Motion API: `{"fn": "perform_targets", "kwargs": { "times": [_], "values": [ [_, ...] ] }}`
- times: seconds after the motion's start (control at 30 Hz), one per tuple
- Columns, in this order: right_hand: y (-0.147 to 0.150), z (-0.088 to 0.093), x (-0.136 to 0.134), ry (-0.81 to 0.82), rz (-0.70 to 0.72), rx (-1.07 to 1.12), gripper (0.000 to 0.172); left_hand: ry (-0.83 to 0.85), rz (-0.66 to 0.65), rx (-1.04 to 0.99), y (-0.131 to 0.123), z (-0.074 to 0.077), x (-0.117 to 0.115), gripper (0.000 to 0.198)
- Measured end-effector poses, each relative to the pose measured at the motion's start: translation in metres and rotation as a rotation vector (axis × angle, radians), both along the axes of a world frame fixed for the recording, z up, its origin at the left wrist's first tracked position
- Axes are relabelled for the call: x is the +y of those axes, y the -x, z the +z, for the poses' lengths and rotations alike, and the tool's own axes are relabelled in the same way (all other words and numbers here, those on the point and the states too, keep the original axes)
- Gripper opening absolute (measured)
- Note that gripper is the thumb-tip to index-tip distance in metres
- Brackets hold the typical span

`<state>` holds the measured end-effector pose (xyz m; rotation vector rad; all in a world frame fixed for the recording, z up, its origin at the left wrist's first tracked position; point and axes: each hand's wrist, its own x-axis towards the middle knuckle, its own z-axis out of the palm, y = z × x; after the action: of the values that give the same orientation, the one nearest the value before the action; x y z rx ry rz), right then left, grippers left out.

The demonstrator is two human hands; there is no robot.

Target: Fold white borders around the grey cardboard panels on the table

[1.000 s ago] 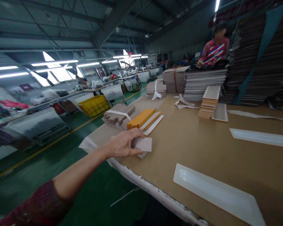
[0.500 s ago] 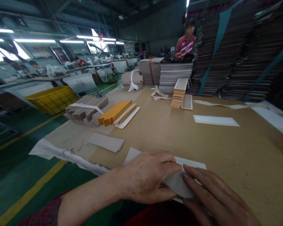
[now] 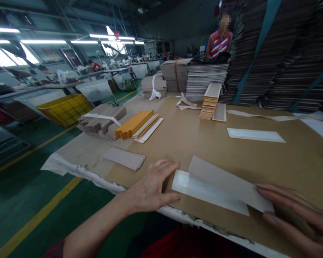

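A white strip (image 3: 204, 191) with a thin orange edge lies on the brown tabletop close to the front edge. Over its far side slants a grey cardboard strip (image 3: 226, 179), overlapping part of it. My right hand (image 3: 296, 215) pinches the right end of the grey strip between thumb and fingers. At the left end of the white strip, my left hand (image 3: 156, 186) has its thumb and fingers apart, holding nothing. A few flat grey cardboard strips (image 3: 125, 158) lie in a small pile beyond the left hand.
Orange strips (image 3: 136, 123) sit beside a banded grey cardboard bundle (image 3: 102, 122). Another white strip (image 3: 255, 135) lies at the right. Behind it are an orange-edged stack (image 3: 210, 102) and tall dark stacks (image 3: 285, 61). A co-worker (image 3: 219, 41) is beyond; a yellow bin (image 3: 63, 109) stands left.
My hands have moved apart: the left withdrew leftward and opened, the right went right with the grey strip's end. Both strips are now uncovered. The view shifted slightly.
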<state>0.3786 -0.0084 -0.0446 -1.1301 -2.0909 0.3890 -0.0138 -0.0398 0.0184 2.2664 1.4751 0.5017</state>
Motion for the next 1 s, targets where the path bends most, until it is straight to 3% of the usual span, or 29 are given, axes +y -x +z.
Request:
{"fn": "perform_targets", "kwargs": {
  "times": [0.17, 0.4, 0.57, 1.0],
  "values": [
    [0.014, -0.01, -0.003, 0.04, 0.111, -0.016, 0.034, 0.003, 0.027, -0.063, 0.002, -0.011, 0.001, 0.062],
    [0.023, -0.016, 0.004, 0.004, 0.152, -0.05, 0.035, -0.005, 0.018, -0.146, 0.002, -0.021, 0.005, 0.062],
    [0.025, -0.021, 0.009, -0.022, 0.188, -0.075, 0.036, -0.012, 0.01, -0.169, 0.003, -0.022, 0.005, 0.064],
    [0.029, -0.018, 0.015, -0.056, 0.22, -0.109, 0.036, -0.028, 0.002, -0.158, -0.001, -0.02, 0.007, 0.041]
  ]
}}
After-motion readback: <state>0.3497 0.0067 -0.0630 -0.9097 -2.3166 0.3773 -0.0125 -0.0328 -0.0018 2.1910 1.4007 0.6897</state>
